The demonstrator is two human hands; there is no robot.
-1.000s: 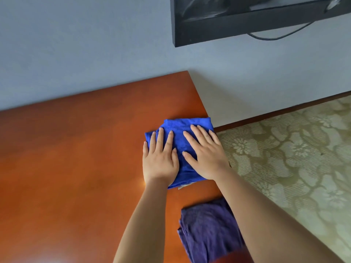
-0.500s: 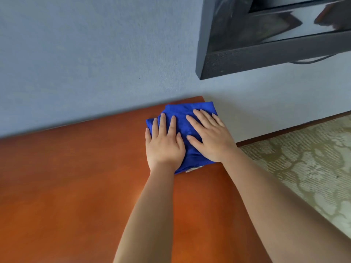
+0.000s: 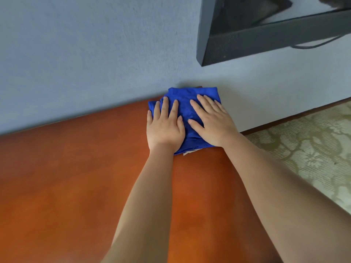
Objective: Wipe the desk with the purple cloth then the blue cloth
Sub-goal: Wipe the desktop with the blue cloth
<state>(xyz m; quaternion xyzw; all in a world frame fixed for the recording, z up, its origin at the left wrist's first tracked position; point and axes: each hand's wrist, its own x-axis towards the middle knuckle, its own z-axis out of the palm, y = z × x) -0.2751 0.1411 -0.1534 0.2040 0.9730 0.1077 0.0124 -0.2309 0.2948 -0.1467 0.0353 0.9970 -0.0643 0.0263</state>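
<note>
blue cloth (image 3: 187, 109) | flat under both hands' fingers (image 3: 165, 109) | desk (image 3: 76, 177) corner

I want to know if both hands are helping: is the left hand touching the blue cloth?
Touching. The head view shows the left hand lying flat on the blue cloth, its straight fingers pressing it onto the desk.

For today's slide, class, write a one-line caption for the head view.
Left hand and right hand press a folded blue cloth flat at the wooden desk's far corner.
</note>
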